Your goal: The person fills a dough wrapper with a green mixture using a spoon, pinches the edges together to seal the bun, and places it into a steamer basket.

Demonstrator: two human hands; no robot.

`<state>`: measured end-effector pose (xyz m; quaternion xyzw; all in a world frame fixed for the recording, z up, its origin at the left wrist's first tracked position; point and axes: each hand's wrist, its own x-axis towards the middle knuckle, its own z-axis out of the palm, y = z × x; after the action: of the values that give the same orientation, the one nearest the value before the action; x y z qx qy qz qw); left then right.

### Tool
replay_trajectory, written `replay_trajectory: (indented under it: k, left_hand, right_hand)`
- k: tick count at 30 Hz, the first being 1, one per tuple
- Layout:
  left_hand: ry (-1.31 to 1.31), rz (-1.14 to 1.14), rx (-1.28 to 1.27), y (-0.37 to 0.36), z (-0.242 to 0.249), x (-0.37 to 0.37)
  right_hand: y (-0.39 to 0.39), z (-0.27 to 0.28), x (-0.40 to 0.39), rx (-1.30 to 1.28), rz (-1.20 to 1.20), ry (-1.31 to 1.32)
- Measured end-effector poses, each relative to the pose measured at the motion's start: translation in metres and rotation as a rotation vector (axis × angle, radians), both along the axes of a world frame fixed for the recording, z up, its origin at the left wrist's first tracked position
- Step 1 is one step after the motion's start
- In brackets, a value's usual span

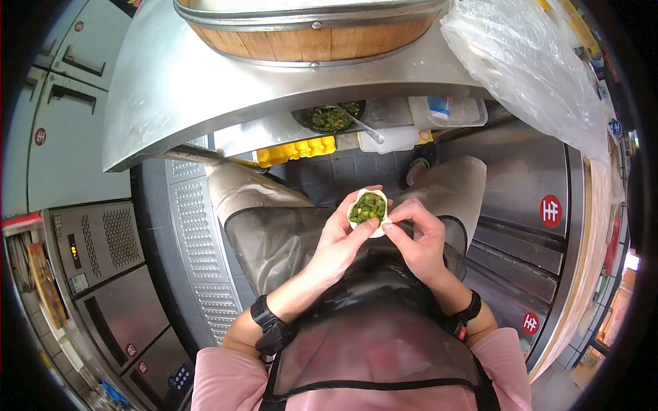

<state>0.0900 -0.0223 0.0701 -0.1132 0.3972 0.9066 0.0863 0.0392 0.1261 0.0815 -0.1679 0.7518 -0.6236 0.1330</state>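
Observation:
My left hand [340,233] cradles a round dough wrapper [380,231] over my lap, its thumb resting on the chopped green filling [368,207] heaped in the middle. At the wrapper's right edge, my right hand [419,236] pinches the rim between thumb and index finger. The wrapper stands open at the top, with the filling exposed. Farther forward, on a shelf under the counter, sits a dark bowl [299,119] of similar green filling with a metal spoon [370,131] in it.
A steel counter [157,89] carries a wooden tub [315,45] with metal bands. Below it are a yellow tray [296,151] and a clear plastic container [466,113]. A plastic bag [528,61] hangs over the counter's right side. Steel cabinets [528,205] stand at the right.

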Motion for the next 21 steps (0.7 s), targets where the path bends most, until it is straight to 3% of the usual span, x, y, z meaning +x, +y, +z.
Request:
replay_trajectory:
  k: [4, 6, 10, 12, 16, 18, 21]
  left_hand:
    - [0.018, 0.002, -0.108, 0.000, -0.001, -0.002]
    - [-0.071, 0.023, 0.194, -0.003, 0.000, -0.003]
    - [-0.094, 0.033, 0.162, -0.001, 0.001, -0.003]
    - [-0.089, 0.042, -0.008, 0.002, -0.002, -0.003]
    - [-0.077, 0.045, -0.014, 0.000, -0.003, -0.006]
    - [-0.110, 0.060, 0.123, -0.003, 0.000, -0.010]
    - [-0.124, 0.098, 0.061, -0.004, 0.000, -0.018]
  right_hand:
    - [0.000, -0.004, 0.001, 0.048, 0.008, 0.109]
    - [-0.001, -0.005, 0.001, 0.049, 0.005, 0.110]
    - [-0.004, -0.007, 0.002, 0.023, -0.001, 0.107]
    - [-0.004, -0.007, 0.002, 0.024, 0.008, 0.111]
    - [-0.005, -0.008, 0.001, 0.041, 0.001, 0.116]
    - [-0.008, -0.008, -0.003, 0.034, -0.012, 0.113]
    - [-0.014, -0.009, -0.010, 0.032, -0.011, 0.095]
